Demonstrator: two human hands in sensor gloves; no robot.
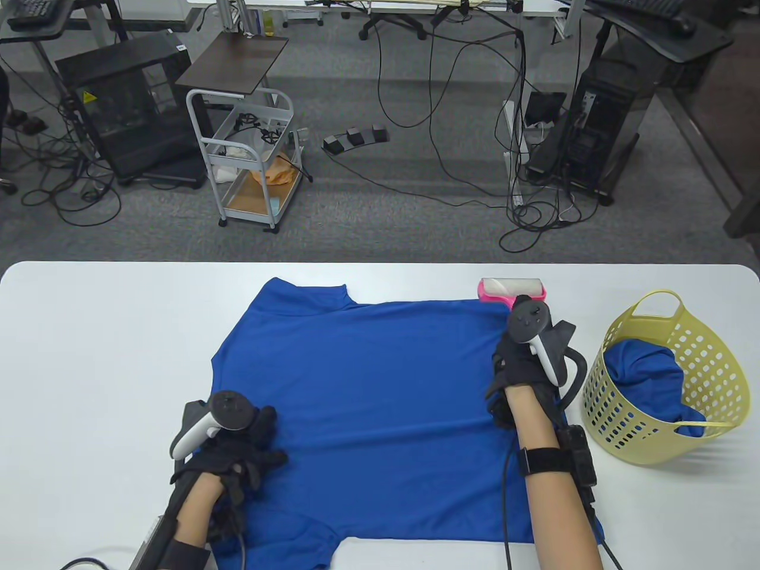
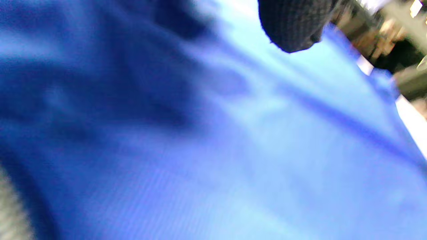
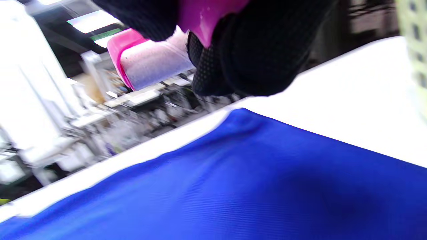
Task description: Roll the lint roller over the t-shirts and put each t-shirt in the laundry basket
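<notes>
A blue t-shirt [image 1: 380,404] lies spread flat across the white table [image 1: 107,332]. My right hand [image 1: 522,374] grips the pink handle of a lint roller [image 1: 512,289], whose white roll sits at the shirt's far right corner; in the right wrist view the lint roller [image 3: 151,60] is raised just above the t-shirt [image 3: 253,186]. My left hand [image 1: 249,451] rests flat on the shirt's near left part, fingers spread. The left wrist view shows blurred t-shirt [image 2: 233,150] cloth and one dark fingertip [image 2: 293,26]. A yellow laundry basket [image 1: 706,368] at the right holds another blue t-shirt [image 1: 644,380].
The table's far edge runs just beyond the shirt collar [image 1: 309,288]. Bare white tabletop lies left of the shirt and between shirt and basket. Beyond the table are a white cart [image 1: 249,160], cables and computer cases on the floor.
</notes>
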